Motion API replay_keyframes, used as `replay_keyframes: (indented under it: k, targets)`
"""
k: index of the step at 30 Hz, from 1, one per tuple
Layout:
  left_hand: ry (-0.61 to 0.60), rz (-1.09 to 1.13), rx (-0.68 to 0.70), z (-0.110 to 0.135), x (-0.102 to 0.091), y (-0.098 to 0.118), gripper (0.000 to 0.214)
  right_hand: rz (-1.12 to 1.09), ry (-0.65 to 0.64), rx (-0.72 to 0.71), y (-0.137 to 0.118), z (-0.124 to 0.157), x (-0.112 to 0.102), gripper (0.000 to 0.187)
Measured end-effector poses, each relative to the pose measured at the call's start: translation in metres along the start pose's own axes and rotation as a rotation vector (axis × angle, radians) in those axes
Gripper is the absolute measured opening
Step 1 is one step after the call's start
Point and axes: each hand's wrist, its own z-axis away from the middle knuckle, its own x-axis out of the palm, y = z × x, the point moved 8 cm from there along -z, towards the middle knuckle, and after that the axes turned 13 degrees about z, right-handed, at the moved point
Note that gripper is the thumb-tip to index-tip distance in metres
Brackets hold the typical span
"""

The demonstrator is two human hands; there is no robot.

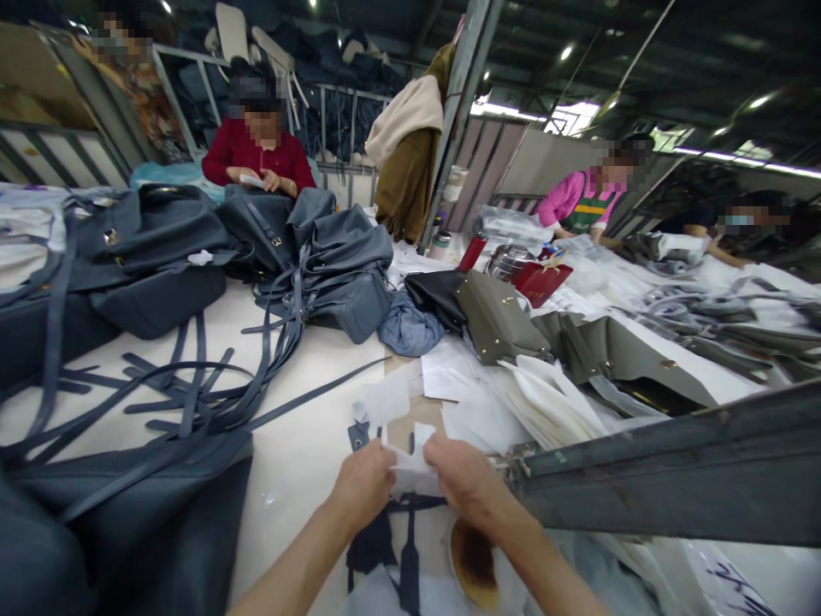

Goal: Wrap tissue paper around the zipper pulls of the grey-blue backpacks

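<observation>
Between my hands a sheet of thin white paper [410, 475] is stretched above the table. My left hand [365, 479] pinches its left side with closed fingers. The right side is gripped by my right hand [463, 477], fingers also closed. Just beyond my left hand lies a small dark blue tab [357, 435] with a metal ring. Below the paper are a dark blue strap piece [409, 556] and a dark blue flat piece [372, 543]. A round dish [475, 560] with a brown stain sits under my right forearm.
Dark blue handbags [160, 257] and loose straps [192, 389] cover the left side. Olive bags [500, 316] and white sheets [552, 393] lie at the right, near a dark metal beam [673, 466]. Co-workers, one in a red top [224, 150], another in pink [564, 192], sit across the table.
</observation>
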Motion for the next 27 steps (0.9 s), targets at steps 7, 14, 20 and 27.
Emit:
replay_keyframes:
  k: [7,14,20,27]
  targets:
    - [0.020,0.019,0.003,0.010,-0.035,-0.025,0.017,-0.087,0.237,0.137,0.025,0.033,-0.032,0.027]
    - [0.159,-0.009,-0.047,-0.083,-0.040,-0.011,0.018,-0.502,0.685,0.800,0.091,0.071,-0.092,0.028]
    - [0.167,0.007,-0.037,-0.119,-0.019,-0.027,0.023,-0.814,0.831,0.811,0.086,0.067,-0.088,0.070]
    - [0.304,0.289,0.008,-0.094,-0.032,-0.029,0.019,-0.846,1.011,0.794,0.081,0.050,-0.116,0.056]
